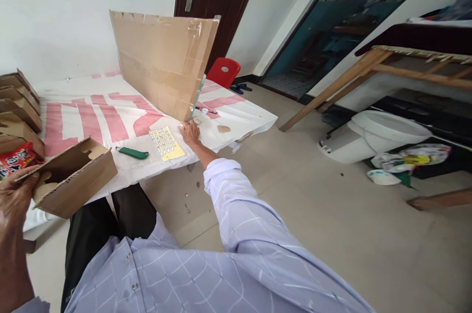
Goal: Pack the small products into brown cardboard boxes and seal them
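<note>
My left hand (16,195) grips the near end of an open cardboard box (83,180), thumb over its rim, at the table's front edge. My right hand (190,132) rests on the table by the lower corner of a large upright cardboard sheet (162,62). Its fingers are bent together; whatever they hold is hidden. Just left of that hand lies a yellow sheet (171,148) with rows of small white pieces. A green utility knife (132,153) is between the box and the yellow sheet. Small cardboard scraps (223,129) lie to the right.
More cardboard boxes (18,101) stand at the left, beside a red packet (18,158). The table (254,115) has a white cover with red print. Behind it is a red chair (223,72). White buckets (383,131) lie on the floor at right, near a wooden-legged table (335,86).
</note>
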{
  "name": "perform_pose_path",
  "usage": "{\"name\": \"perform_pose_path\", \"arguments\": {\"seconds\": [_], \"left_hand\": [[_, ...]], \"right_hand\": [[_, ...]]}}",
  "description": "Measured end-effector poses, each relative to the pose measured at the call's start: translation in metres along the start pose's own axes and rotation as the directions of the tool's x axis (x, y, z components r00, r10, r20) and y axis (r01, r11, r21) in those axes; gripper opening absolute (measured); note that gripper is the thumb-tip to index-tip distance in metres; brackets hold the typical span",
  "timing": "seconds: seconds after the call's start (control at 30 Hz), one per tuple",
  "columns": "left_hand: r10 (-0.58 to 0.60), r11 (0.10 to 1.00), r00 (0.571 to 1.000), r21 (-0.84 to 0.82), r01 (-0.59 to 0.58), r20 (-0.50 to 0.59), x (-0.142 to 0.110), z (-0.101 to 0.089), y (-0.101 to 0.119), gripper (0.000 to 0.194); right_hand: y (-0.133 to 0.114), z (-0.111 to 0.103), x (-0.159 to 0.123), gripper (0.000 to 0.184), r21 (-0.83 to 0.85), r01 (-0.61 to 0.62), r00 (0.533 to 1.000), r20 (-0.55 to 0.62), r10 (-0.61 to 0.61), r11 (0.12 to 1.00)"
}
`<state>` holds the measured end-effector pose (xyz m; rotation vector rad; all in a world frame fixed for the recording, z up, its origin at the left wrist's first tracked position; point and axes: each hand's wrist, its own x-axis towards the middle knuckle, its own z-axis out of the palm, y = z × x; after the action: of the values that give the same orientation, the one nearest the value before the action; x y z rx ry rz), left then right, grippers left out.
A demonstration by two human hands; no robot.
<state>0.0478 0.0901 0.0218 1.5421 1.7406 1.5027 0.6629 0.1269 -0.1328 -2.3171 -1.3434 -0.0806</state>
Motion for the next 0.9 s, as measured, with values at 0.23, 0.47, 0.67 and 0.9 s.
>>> {"name": "perform_pose_path", "arguments": {"seconds": [0.23, 0.47, 0.67, 0.9], "left_hand": [[-0.147, 0.979, 0.989, -0.145, 0.144, -0.01, -0.012, 0.003, 0.021, 0.04], [-0.171, 0.922, 0.98, -0.333, 0.196, 0.103, -0.021, 0.001, 0.018, 0.03], [-0.076, 0.914, 0.982, -0.381, 0.137, 0.172, -0.028, -0.004, 0.004, 0.056], [0.018, 0.903, 0.989, -0.426, 0.047, 0.146, -0.03, -0.001, -0.008, 0.053]], "right_hand": [[0.001, -0.005, -0.005, 0.039, -0.037, -0.001, 1.0, 0.024, 0.002, 0.999], [-0.01, -0.011, -0.019, 0.047, -0.073, -0.027, 0.997, 0.069, 0.032, 0.997], [-0.018, -0.023, -0.035, 0.06, -0.111, -0.085, 0.99, 0.1, 0.097, 0.99], [-0.105, -0.057, -0.058, 0.057, 0.286, 0.271, 0.961, -0.021, -0.277, 0.919]]}}
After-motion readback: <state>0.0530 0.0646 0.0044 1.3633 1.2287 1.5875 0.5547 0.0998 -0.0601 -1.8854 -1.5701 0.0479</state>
